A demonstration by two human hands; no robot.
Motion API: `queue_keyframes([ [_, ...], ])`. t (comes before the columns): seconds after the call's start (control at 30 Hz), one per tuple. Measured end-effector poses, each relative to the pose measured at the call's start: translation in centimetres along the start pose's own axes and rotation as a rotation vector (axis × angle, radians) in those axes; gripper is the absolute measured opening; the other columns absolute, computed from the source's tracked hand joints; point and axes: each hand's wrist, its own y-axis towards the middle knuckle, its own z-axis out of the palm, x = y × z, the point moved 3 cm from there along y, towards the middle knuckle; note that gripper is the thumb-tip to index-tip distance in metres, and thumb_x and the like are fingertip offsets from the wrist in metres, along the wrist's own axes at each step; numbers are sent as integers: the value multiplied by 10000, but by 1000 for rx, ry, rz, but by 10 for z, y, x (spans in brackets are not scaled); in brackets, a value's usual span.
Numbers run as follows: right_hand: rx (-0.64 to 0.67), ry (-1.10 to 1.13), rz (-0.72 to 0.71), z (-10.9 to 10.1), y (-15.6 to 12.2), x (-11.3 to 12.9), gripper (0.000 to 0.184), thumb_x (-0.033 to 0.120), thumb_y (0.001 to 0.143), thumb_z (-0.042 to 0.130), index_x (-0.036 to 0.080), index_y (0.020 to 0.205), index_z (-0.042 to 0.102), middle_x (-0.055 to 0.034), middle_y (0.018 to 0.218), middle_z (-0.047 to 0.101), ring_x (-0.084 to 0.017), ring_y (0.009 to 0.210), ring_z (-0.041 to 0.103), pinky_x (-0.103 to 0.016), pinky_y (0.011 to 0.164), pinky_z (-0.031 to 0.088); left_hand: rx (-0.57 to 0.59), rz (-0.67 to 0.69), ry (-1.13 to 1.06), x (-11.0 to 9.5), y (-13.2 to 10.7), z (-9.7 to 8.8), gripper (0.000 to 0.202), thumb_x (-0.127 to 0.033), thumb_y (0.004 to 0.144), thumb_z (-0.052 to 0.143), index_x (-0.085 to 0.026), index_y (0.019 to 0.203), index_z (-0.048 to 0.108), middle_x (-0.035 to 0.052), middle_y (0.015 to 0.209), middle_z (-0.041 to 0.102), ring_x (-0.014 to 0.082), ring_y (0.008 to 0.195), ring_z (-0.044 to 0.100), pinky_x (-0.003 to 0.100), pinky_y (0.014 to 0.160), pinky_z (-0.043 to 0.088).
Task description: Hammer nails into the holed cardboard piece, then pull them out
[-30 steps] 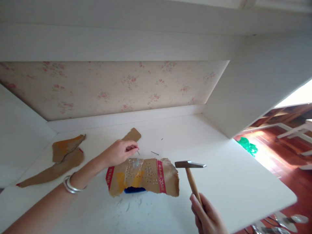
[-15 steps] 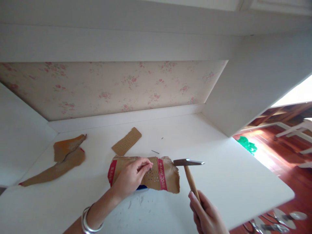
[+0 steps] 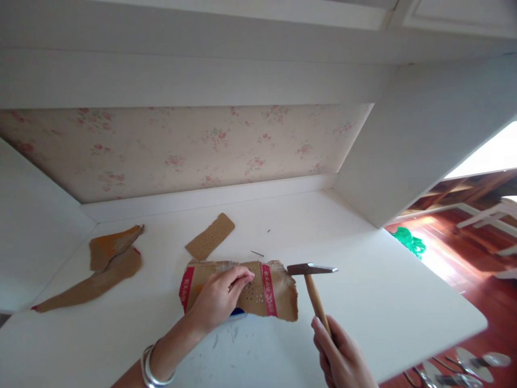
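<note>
- White tabletop (image 3: pixel 375 275), spanning the lower frame.
- 1 cardboard sheet (image 3: pixel 257 304), lower center: brown, ragged-edged, peppered with small holes; 2 red bands (image 3: pixel 269 291) carry white characters, too small to read surely.
- Torn cardboard (image 3: pixel 99 285), lower left.
- Right hand (image 3: pixel 343 353), lower right, clenched around 1 hammer (image 3: pixel 314 291).
- Left hand (image 3: pixel 218 296), over the sheet, fingertips pinched together; what's between them is hidden.
- 1 perforated strip (image 3: pixel 210 237), below center.
- 2 thin metal pieces (image 3: pixel 257 253), near it.
</note>
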Motion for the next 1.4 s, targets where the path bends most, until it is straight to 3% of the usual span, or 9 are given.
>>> queue_keyframes([
  [0.73, 48, -43, -35, 3, 0, 1, 535, 771, 814, 497, 244, 733, 456, 106, 561, 334, -57, 411, 227, -174, 312, 165, -23, 86, 50, 4, -5, 2, 114, -274, 977, 571, -250, 1027, 670, -20, 986, 771, 132, 895, 732, 212, 839, 571],
  [1.4, 66, -101, -79, 5, 2, 5, 501, 728, 859, 463, 246, 724, 455, 102, 548, 327, -65, 399, 251, -185, 314, 183, -14, 73, 37, 5, -5, 1, 106, -275, 977, 577, -254, 1034, 664, -30, 984, 769, 120, 892, 729, 203, 834, 565],
])
